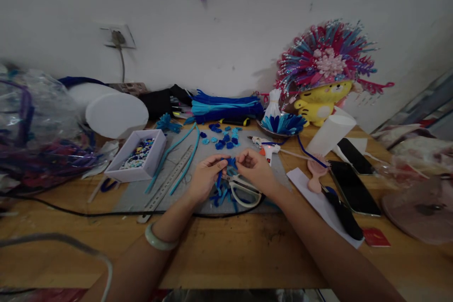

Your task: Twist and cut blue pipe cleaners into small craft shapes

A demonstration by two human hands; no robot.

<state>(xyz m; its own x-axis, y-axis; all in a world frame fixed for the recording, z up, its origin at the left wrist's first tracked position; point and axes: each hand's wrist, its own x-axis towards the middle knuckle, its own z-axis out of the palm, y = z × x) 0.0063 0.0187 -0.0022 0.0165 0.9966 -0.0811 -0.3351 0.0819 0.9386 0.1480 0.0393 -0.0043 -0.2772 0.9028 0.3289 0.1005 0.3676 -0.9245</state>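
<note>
I'm watching through a single head view, facing forward and down, fairly close over the desk point(226, 250), wall point(170, 33) filling the top.

Grey mat point(134, 197) on wooden table point(230, 255)

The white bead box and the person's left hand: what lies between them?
The head view shows, from the white bead box to the left hand: a turquoise pipe cleaner, a ruler, then a second turquoise pipe cleaner.

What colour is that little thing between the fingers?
The held piece is blue; the head view shows it best.
</note>
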